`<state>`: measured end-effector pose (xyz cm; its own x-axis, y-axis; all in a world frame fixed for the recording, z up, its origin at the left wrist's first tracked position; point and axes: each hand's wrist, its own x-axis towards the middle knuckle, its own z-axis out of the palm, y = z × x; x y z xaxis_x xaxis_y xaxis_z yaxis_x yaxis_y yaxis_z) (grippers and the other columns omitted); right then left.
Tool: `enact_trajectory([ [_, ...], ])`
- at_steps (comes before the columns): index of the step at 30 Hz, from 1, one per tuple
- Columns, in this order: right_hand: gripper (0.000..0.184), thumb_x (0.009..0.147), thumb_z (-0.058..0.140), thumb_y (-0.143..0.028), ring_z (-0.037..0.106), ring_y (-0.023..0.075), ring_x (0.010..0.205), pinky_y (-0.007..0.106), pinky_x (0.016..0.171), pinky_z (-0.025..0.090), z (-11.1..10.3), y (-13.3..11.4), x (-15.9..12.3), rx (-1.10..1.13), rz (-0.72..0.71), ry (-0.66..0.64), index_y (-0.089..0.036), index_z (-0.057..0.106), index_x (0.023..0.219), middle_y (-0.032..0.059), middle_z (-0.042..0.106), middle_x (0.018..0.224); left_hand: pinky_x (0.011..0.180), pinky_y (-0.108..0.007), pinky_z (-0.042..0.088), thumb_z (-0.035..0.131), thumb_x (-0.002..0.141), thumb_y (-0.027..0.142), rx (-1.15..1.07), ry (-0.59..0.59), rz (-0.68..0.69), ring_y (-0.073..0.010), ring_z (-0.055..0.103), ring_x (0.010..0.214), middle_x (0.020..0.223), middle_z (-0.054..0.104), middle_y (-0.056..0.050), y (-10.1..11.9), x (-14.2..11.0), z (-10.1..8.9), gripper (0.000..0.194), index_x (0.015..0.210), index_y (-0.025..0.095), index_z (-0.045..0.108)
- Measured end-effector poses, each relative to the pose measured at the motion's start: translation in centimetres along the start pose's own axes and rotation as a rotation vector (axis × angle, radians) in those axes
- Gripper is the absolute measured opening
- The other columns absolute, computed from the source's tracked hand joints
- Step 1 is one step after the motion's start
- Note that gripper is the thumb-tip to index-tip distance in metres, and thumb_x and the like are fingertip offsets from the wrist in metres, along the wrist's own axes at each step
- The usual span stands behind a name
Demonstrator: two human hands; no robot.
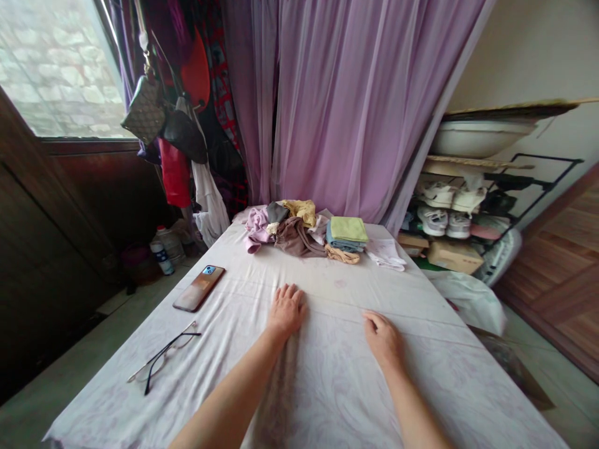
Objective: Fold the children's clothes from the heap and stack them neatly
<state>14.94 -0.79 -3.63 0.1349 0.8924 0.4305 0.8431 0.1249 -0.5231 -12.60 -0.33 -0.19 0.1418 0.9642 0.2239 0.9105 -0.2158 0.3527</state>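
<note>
Left hand [286, 310], right hand [384, 340] resting on patterned sheet [337, 380], fingers apart, gripping nothing; clothes pile [299, 232] at sheet's far end, smartphone [199, 288], eyeglasses [161, 355] at its left.

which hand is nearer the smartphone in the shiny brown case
Left. The left hand lies to the right of the brown-cased smartphone; the right hand lies farther right.

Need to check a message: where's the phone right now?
In the head view, the phone lies back up on the pale sheet, left of the left hand and just beyond the eyeglasses.
</note>
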Motion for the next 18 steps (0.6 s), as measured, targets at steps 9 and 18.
enact_trajectory([
  [9, 0.043, 0.078, 0.039, -0.041, 0.07, 0.0238, 0.088, 0.034, 0.08, 0.054, -0.4, 0.4, 0.0, 0.024, 0.132, -0.007, -0.021, 0.076, 0.089, 0.0094, 0.076, 0.095, 0.116, -0.053, 0.024, 0.054, 0.091, 0.039, -0.069, -0.008, -0.015, -0.0315, 0.034, 0.14, 0.147, 0.047, -0.011, -0.7, 0.3, 1.3, 0.044, 0.131, 0.022, 0.054],
  [18, 0.046, 0.075, 0.043, -0.051, 0.071, 0.0266, 0.082, 0.035, 0.075, 0.055, -1.3, 0.2, -0.3, 0.086, 0.26, 0.081, -0.021, 0.076, 0.085, 0.0104, 0.077, 0.089, 0.107, -0.045, 0.042, 0.052, 0.091, 0.03, -0.227, 0.013, 0.016, -0.026, 0.054, 0.126, 0.143, 0.052, -0.011, -4.4, 3.8, 0.6, 0.036, 0.125, 0.022, 0.058],
])
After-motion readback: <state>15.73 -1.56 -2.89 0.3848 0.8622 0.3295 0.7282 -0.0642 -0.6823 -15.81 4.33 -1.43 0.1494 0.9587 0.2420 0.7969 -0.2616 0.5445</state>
